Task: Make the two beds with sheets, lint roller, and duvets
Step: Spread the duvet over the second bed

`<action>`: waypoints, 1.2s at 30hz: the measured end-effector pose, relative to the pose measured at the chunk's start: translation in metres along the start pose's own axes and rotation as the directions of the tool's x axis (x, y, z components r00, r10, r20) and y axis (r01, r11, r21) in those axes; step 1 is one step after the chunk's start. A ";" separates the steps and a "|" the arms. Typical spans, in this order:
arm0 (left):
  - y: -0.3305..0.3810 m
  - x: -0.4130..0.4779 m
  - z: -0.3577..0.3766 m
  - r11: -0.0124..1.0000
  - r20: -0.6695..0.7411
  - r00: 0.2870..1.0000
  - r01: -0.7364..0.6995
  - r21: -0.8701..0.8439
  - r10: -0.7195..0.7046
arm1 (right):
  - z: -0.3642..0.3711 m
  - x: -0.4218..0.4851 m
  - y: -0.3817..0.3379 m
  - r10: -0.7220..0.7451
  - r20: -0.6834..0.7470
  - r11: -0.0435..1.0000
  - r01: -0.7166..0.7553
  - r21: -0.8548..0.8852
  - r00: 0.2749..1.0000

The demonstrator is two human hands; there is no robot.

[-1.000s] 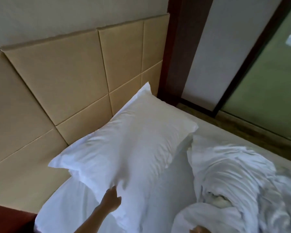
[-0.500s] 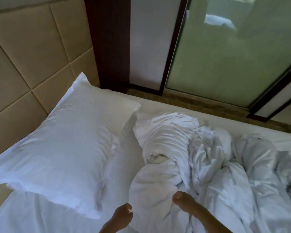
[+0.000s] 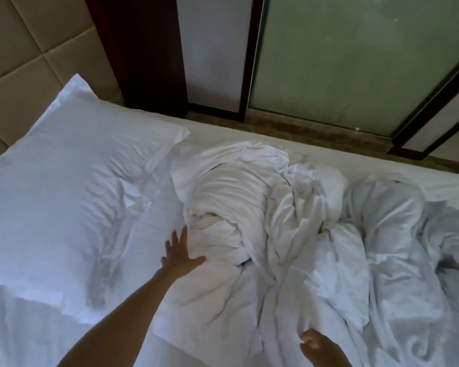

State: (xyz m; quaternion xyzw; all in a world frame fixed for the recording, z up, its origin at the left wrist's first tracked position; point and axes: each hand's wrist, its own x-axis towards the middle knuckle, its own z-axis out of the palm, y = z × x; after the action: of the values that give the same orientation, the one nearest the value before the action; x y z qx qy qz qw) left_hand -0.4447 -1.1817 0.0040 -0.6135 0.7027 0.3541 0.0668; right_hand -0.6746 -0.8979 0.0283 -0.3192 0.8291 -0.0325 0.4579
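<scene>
Left fingers [image 3: 183, 233] splayed at crumpled, bunched white duvet [image 3: 281, 207]

Nothing to read from where I stand: the duvet [image 3: 289, 221], the pillow [image 3: 64, 194] and the frosted glass panel [image 3: 355, 62] all show plain surfaces (not one letter or number).

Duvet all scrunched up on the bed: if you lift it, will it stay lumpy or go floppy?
Probably floppy: the duvet lies in soft, crumpled folds, so it should droop when lifted. It looks puffy, so likely light for its size. Pushed by the left hand, it would likely bunch rather than slide.
</scene>
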 end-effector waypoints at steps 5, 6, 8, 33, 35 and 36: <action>0.036 0.012 0.048 0.991 0.258 0.966 -0.038 0.127 0.004 | 0.025 0.006 0.026 -0.081 -0.104 0.996 0.076 -0.050 0.991; 0.040 -0.007 0.066 0.974 0.253 0.967 -0.097 0.205 0.043 | 0.028 0.001 0.019 -0.030 -0.088 0.998 0.026 -0.048 0.996; 0.048 -0.051 0.093 0.965 0.255 0.960 -0.171 0.197 0.118 | 0.034 -0.010 0.003 -0.064 -0.116 0.997 0.069 0.043 0.991; -0.099 -0.157 0.102 0.809 0.453 0.793 0.543 -0.225 -0.406 | 0.041 -0.012 -0.129 0.013 0.069 0.999 -0.011 -0.040 0.998; -0.102 -0.139 0.108 0.778 0.492 0.773 0.570 -0.262 -0.401 | 0.039 -0.005 -0.126 -0.010 0.103 0.998 0.017 -0.066 0.995; -0.103 -0.131 0.112 0.756 0.534 0.760 0.581 -0.303 -0.370 | 0.034 0.001 -0.124 -0.046 0.036 0.998 0.048 -0.040 0.998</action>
State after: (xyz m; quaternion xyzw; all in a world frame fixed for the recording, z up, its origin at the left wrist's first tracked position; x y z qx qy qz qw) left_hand -0.3574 -1.0099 -0.0525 -0.6765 0.3811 0.6066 0.1707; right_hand -0.5860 -0.9888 0.0510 -0.3486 0.8135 -0.0206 0.4650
